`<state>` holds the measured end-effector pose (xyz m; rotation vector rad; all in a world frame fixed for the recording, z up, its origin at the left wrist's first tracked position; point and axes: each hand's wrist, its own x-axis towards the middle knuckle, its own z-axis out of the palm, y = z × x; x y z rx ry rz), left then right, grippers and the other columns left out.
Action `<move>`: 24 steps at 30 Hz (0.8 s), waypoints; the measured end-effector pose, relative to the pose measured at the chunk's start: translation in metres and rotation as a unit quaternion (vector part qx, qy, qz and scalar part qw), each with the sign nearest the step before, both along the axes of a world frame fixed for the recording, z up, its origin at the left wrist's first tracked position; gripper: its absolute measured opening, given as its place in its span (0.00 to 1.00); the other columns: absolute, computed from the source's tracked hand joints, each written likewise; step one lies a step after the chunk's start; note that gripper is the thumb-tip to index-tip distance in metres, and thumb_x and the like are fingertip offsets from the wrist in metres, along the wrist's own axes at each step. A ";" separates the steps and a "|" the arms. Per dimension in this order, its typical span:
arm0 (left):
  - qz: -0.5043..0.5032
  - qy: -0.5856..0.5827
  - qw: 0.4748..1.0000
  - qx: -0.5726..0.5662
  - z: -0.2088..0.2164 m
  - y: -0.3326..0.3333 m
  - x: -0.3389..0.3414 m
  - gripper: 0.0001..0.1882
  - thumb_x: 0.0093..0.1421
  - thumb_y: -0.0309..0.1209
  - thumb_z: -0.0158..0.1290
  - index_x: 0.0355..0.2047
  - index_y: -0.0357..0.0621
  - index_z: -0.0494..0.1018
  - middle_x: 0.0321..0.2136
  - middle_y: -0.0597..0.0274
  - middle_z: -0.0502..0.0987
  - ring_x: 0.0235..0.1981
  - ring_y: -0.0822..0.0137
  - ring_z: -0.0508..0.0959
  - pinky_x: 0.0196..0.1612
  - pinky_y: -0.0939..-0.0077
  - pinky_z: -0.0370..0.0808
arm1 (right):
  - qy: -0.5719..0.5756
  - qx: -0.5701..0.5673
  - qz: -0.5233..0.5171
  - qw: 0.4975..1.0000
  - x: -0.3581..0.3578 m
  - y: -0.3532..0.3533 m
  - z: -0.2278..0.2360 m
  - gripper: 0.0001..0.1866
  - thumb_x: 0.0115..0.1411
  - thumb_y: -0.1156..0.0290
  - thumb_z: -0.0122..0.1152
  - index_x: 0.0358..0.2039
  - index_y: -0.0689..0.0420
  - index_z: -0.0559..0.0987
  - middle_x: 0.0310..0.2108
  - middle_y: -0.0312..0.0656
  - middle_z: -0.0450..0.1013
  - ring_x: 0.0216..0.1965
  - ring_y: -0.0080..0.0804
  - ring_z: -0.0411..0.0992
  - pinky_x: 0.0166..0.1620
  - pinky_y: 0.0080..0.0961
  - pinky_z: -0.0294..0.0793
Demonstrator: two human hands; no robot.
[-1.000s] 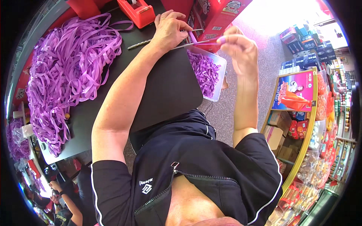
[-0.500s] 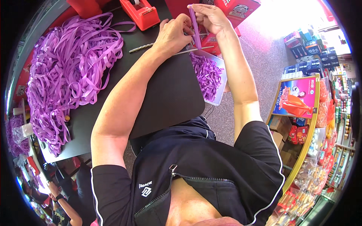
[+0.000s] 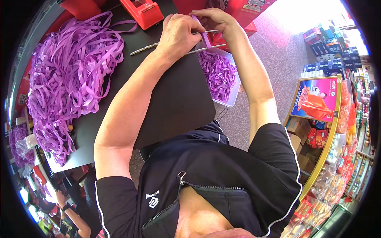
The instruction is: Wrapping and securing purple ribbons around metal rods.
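Note:
A purple ribbon strip [image 3: 206, 40] runs over thin metal rods at the table's far right. My left hand [image 3: 176, 37] is closed, its thumb and fingertips pinching beside a rod and against the ribbon. From behind that hand a twisted metal rod [image 3: 143, 48] sticks out to the left; a smoother rod [image 3: 208, 48] lies nearer me. My right hand [image 3: 214, 20] has its thumb and forefinger together at the ribbon's upper end. Below both hands, a pale plastic bin [image 3: 234, 95] holds short purple ribbon pieces [image 3: 218, 77]. Parts of the rods are hidden by my left hand.
A big tangled heap of purple ribbon [image 3: 75, 71] covers the left of the black table [image 3: 174, 107]. Beyond stands a red tape dispenser [image 3: 143, 12]. Red boxes [image 3: 254, 10] are at the far right. A gold-edged shelf [image 3: 323, 158] stands right; another person's arm [image 3: 75, 220] shows lower left.
My right hand has come down closer to my left, and the ribbon that stood tall between them now looks shorter. My left hand has shifted slightly up. The whole view has turned a little.

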<state>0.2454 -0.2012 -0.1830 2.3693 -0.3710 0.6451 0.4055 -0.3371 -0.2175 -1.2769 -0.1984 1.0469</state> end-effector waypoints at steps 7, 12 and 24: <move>0.014 -0.033 0.999 0.031 -0.002 0.001 0.000 0.09 0.44 0.27 0.57 0.29 0.47 0.82 0.39 0.66 0.78 0.48 0.59 0.71 0.54 0.65 0.65 | 0.109 0.092 -0.024 0.989 -0.023 -0.005 -0.037 0.10 0.58 0.63 0.60 0.34 0.56 0.78 0.27 0.36 0.76 0.27 0.25 0.74 0.31 0.21 0.72; 0.004 -0.006 0.999 0.041 0.001 0.000 0.003 0.10 0.46 0.30 0.56 0.30 0.48 0.82 0.40 0.66 0.79 0.51 0.60 0.70 0.58 0.64 0.62 | -0.006 0.067 -0.025 0.997 -0.051 -0.027 -0.103 0.14 0.60 0.60 0.56 0.37 0.56 0.79 0.24 0.30 0.70 0.24 0.18 0.67 0.28 0.17 0.66; -0.012 0.137 0.990 -0.017 0.010 -0.002 -0.004 0.11 0.50 0.30 0.54 0.35 0.44 0.80 0.25 0.65 0.79 0.22 0.76 0.71 0.33 0.79 0.69 | -0.454 -0.080 -0.112 0.880 -0.161 -0.087 -0.045 0.15 0.58 0.66 0.61 0.46 0.54 0.77 0.33 0.33 0.70 0.32 0.20 0.66 0.37 0.20 0.66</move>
